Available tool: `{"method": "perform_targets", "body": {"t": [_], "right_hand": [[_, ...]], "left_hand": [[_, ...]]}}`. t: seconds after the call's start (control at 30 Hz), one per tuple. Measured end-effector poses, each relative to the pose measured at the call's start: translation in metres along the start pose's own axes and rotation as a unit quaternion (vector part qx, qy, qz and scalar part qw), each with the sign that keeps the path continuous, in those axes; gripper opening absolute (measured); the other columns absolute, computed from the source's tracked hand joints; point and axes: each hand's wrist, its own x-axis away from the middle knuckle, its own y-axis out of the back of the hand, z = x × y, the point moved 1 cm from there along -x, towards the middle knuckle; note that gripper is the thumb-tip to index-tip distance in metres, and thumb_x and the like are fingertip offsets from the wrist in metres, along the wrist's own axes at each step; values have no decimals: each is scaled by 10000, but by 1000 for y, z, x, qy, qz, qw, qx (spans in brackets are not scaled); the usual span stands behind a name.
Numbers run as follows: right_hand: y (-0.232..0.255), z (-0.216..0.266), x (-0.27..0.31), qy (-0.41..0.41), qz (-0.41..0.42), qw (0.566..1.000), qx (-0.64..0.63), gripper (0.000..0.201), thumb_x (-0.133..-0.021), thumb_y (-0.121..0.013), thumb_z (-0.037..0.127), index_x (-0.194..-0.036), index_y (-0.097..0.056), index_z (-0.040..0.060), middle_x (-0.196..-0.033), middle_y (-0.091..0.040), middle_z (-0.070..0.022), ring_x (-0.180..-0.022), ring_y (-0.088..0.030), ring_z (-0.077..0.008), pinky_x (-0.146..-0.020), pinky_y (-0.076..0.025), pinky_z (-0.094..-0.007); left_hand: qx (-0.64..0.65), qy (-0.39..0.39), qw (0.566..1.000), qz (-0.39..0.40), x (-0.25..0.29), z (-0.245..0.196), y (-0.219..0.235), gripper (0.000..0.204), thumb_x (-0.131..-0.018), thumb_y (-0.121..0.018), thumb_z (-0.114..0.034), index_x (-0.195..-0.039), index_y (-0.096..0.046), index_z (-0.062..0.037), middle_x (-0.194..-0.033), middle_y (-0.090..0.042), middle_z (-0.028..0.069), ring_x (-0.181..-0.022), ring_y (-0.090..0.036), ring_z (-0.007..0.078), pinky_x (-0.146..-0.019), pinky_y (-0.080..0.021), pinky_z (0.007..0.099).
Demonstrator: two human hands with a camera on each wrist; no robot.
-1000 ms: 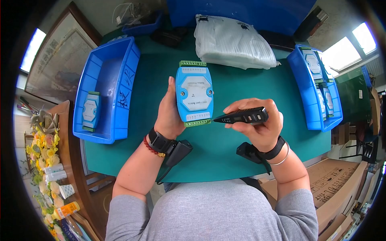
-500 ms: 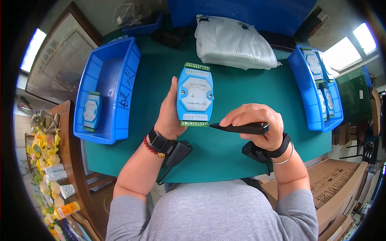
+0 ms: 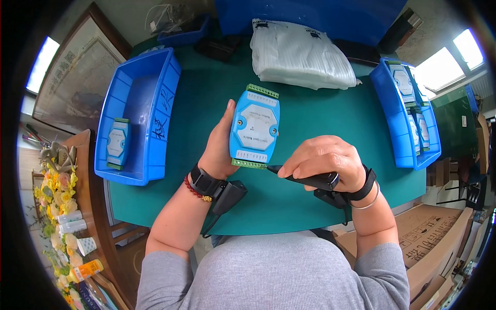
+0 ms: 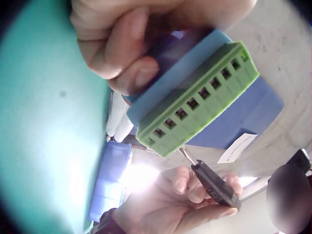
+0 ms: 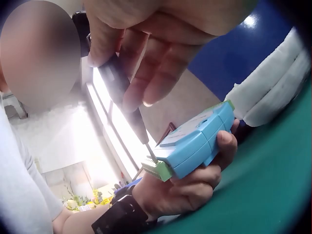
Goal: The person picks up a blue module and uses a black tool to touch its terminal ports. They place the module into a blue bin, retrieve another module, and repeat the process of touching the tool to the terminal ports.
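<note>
The left hand grips a blue module with green terminal strips at both ends, label side up, above the table. Its fingers curl round the module's underside in the right wrist view. The right hand pinches a black screwdriver, whose metal tip meets the right end of the near green terminal strip. In the left wrist view the screwdriver reaches one end of the terminal strip, which shows a row of square openings. The shaft touches the strip's top in the right wrist view.
A blue bin holding one module stands at the left. Another blue bin at the right holds several modules. A white plastic-wrapped stack lies at the back of the green table, near dark items.
The module has tilted and shifted slightly right and nearer the body in the left hand. The right hand has turned the screwdriver, whose handle now slants more, with its tip still at the near strip.
</note>
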Motion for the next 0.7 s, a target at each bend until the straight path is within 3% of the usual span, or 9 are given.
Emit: {"method": "perform_targets", "body": {"t": [0.17, 0.27, 0.47, 0.7], "right_hand": [[-3, 3, -2, -12, -22, 999, 36, 207, -780, -725, 130, -918, -601, 38, -826, -697, -144, -756, -704, -251, -624, -564, -296], [-7, 6, 1, -63, -54, 995, 58, 278, -714, -770, 30, -938, -606, 15, -894, -695, -122, -827, -695, -259, -710, -563, -317], [-13, 9, 6, -121, -104, 985, 66, 283, -716, -777, 26, -935, -599, 10, -890, -694, -139, -839, -699, -268, -712, -570, -311], [-3, 9, 8, -63, -106, 992, -29, 240, -773, -721, 23, -960, -576, -17, -881, -679, -190, -831, -699, -308, -682, -578, -346]], "left_hand": [[9, 2, 1000, -4, -1, 1, 0, 633, -980, -288, -551, -1293, -469, -31, -1067, -622, 179, -949, -638, 279, -808, -549, 378], [-2, -9, 1000, -5, -1, 1, 1, 632, -980, -292, -550, -1295, -464, -30, -1073, -621, 183, -955, -638, 285, -811, -547, 382], [-7, -28, 1000, -2, -1, 2, 1, 634, -975, -307, -555, -1287, -467, -27, -1076, -617, 181, -959, -638, 280, -804, -548, 381], [16, -19, 999, 33, 0, -1, 4, 612, -986, -305, -530, -1309, -459, -33, -1150, -603, 159, -1006, -629, 264, -848, -536, 368]]}}
